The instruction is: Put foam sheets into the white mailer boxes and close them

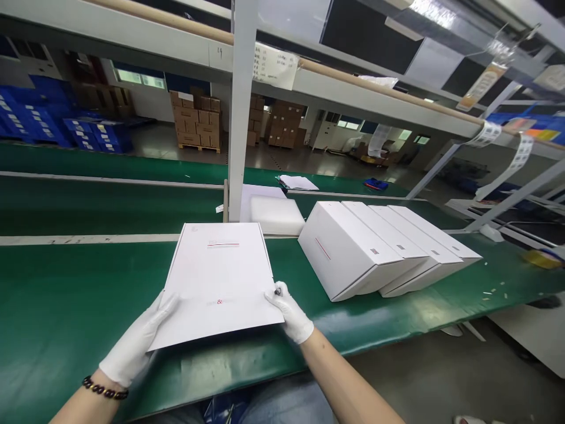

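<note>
A flat white box (220, 271) with a thin red line and small red print on its lid lies before me over the green table. My left hand (136, 338), in a white glove, grips the box's near left edge, its thumb on top and its fingers hidden beneath. At the right edge my right hand (289, 312), also gloved in white, is closed on the box with its thumb on the lid. A small dark object (278, 291) shows at the right fingers; I cannot tell what it is.
Several white boxes (353, 250) lean in a row on the green table (79, 282) to the right. Behind my box are a white foam block (276, 215) and an upright grey post (242, 112). Papers (298, 182) lie farther back. Small scraps litter the right side.
</note>
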Demonstrator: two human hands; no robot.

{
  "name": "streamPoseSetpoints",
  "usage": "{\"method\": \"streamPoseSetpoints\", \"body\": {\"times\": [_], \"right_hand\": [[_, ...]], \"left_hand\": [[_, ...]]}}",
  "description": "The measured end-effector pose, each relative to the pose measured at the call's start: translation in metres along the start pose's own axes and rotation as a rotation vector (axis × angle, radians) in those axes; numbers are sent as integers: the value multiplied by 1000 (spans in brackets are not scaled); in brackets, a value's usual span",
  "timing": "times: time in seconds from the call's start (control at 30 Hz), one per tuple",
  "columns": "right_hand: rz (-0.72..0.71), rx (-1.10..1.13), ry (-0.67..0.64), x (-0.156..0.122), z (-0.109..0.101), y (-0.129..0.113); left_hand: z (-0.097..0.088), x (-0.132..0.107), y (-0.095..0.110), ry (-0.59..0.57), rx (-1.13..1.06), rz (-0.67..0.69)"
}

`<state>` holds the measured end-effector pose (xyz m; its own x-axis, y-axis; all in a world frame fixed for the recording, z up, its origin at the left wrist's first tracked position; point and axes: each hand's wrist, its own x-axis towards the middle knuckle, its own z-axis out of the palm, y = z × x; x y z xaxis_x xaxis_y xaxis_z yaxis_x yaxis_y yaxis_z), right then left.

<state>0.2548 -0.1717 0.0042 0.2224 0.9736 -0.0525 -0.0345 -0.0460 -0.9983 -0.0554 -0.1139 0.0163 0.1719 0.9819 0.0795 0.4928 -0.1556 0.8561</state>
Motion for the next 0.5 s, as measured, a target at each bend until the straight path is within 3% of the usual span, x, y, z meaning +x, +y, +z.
{"method": "streamPoseSetpoints", "body": {"times": [0.07, 0.13, 0.2, 0.3, 0.37, 0.5], "right_hand": [[64, 144, -17, -8, 10, 5], [53, 99, 68, -9, 17, 8], [32, -71, 179, -2, 21, 12], [18, -314, 287, 15, 20, 16], [-15, -441, 286, 24, 15, 16], [-154, -757, 129, 36, -1, 13]], "left_hand": [[0, -2, 3, -111, -111, 71], [3, 1, 6, -168, -168, 18], [8, 7, 7, -145, -116, -111], [14, 23, 1, -53, 130, -223], [15, 33, -6, -51, 304, -173], [3, 47, -18, -198, 570, -4]]}}
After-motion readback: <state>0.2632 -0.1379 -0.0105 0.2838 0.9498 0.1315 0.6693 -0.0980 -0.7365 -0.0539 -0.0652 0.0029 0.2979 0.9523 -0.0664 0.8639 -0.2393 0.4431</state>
